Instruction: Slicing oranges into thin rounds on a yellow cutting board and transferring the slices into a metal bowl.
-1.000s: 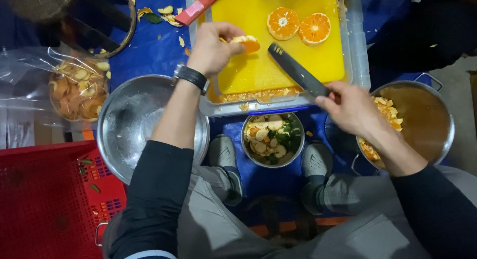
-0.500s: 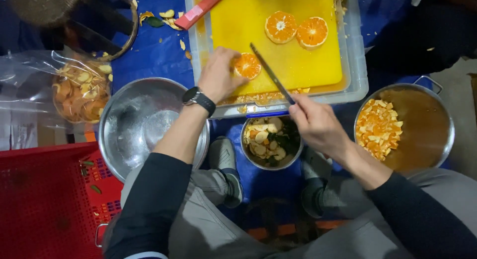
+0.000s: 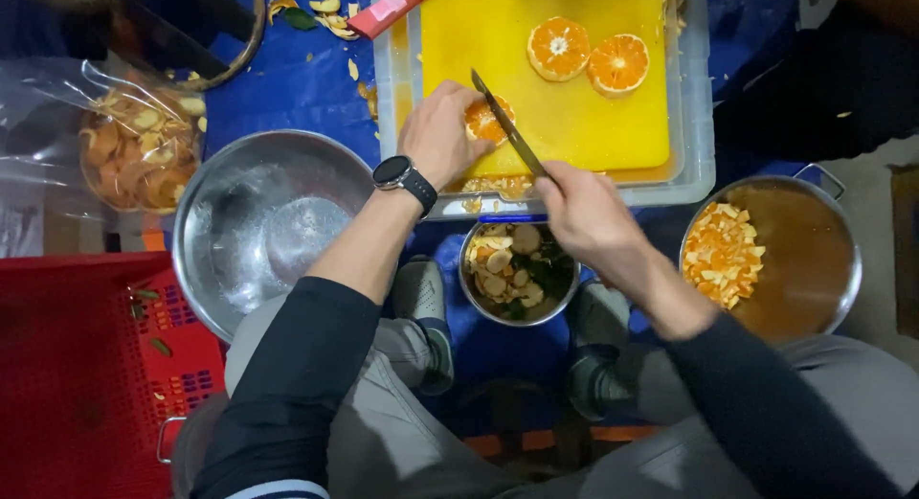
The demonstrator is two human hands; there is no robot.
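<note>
Bright yellow plastic cutting board [image 3: 565,106], orange citrus halves [image 3: 589,58] (pale centres), blue floor sheet [image 3: 297,78], red perforated plastic crate [image 3: 77,384], silvery steel bowl [image 3: 258,221].

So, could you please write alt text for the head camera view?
The left hand steadies an orange piece on a yellow cutting board while the right hand cuts it with a knife. Two orange halves lie on the board; metal bowls sit below.

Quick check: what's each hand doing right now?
Left hand: closed on the orange piece, on the yellow cutting board.
Right hand: closed on the knife.
</note>
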